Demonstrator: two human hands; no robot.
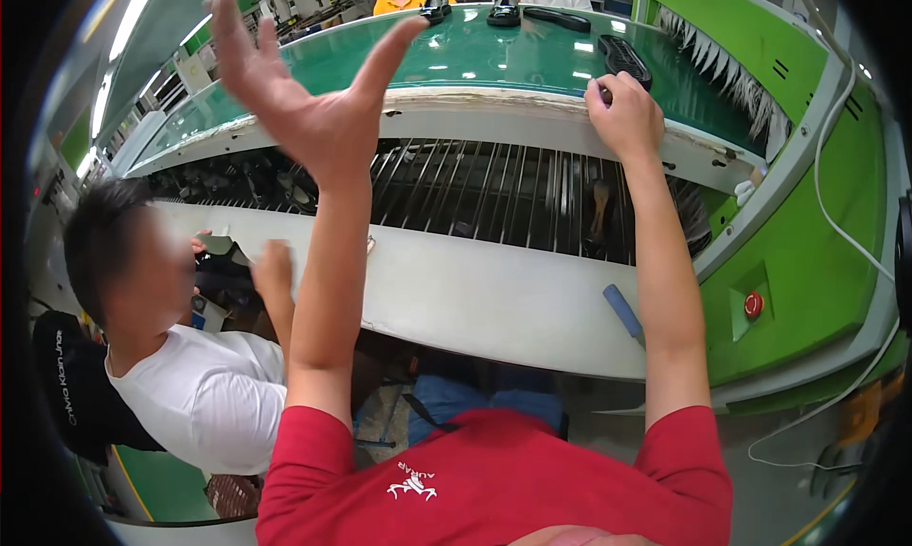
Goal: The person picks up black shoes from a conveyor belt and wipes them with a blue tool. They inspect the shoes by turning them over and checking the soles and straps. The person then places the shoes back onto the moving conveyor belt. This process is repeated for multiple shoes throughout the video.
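Observation:
My left hand (318, 109) is raised over the near edge of the green conveyor belt (513, 59), its fingers spread and nothing in them. Further right, my right hand (627, 118) is closed at the belt's rim. A small dark end shows between its thumb and fingers, too little to name. Just beyond that hand a black shoe sole (624, 59) lies on the belt, tread side up. Another dark sole (558, 19) rests farther off, beside an upright black shoe (504, 10). A second black shoe (436, 7) stands to its left.
Below the belt runs a metal bar rack (475, 190) with a brush (599, 209) on it. A blue-grey handle (622, 310) lies on the white shelf (475, 294). At right stands a green machine housing (807, 232) with a red button (753, 305). A co-worker (204, 384) sits close at left.

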